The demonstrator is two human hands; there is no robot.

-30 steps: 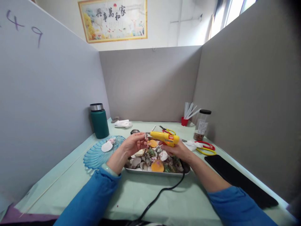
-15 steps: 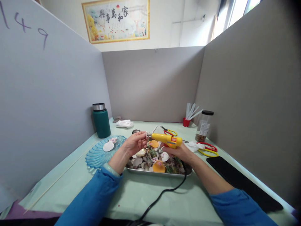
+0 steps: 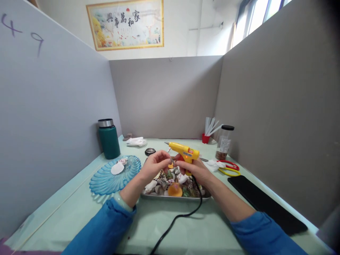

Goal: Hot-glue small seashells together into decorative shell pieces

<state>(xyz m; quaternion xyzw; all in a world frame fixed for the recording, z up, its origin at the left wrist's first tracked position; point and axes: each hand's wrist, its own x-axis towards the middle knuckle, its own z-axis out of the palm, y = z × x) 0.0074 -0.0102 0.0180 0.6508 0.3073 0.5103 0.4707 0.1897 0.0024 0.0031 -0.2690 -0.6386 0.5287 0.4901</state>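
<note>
In my right hand (image 3: 195,168) is a yellow hot glue gun (image 3: 184,151), its nozzle pointing left and its black cord (image 3: 183,215) trailing down to the table's front edge. My left hand (image 3: 158,165) is pinched close to the right hand's fingertips. Between them shows a small pale piece, perhaps a shell, too small to make out. Below both hands lies a metal tray (image 3: 172,198) heaped with shells, among them an orange scallop shell (image 3: 175,190). To the left, a blue scalloped glass plate (image 3: 106,181) bears a white shell (image 3: 117,168) and a small patterned one.
A green thermos (image 3: 109,141) stands behind the plate. At the back right are a red cup (image 3: 205,138) of glue sticks and a black-lidded jar (image 3: 225,143). Red-and-yellow scissors (image 3: 230,171) and a black mat (image 3: 265,205) lie on the right. Grey partitions enclose three sides.
The glue gun's nozzle has left the left hand's fingertips and now points past them, above. My hands have come together, fingertips meeting over the tray. The view has shifted slightly.
</note>
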